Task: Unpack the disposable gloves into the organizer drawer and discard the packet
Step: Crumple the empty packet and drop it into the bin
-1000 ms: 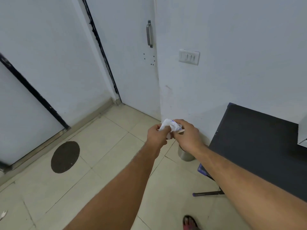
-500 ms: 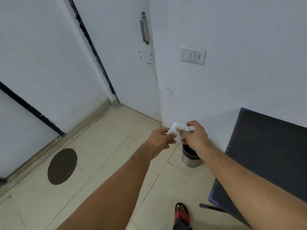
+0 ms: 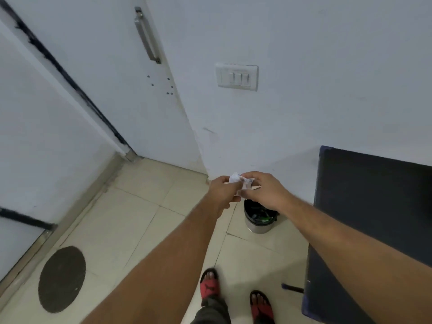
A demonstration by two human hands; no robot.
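A crumpled white packet (image 3: 236, 178) is pinched between my left hand (image 3: 223, 189) and my right hand (image 3: 264, 190), held out in front of me at about waist height. Most of the packet is hidden by my fingers. Just below and beyond the hands stands a small steel waste bin (image 3: 258, 224) with a dark liner, on the floor by the wall. The organizer drawer and the gloves are out of view.
A dark table (image 3: 374, 195) fills the right side, its leg (image 3: 292, 288) near my feet (image 3: 210, 286). A white door with a metal handle (image 3: 147, 36) is ahead left. A switch plate (image 3: 236, 77) is on the wall. A round dark floor cover (image 3: 62, 278) lies left.
I have walked closer to the wall corner. The bin has come out from behind my hands and my feet have come into view. Both hands keep hold of the packet.
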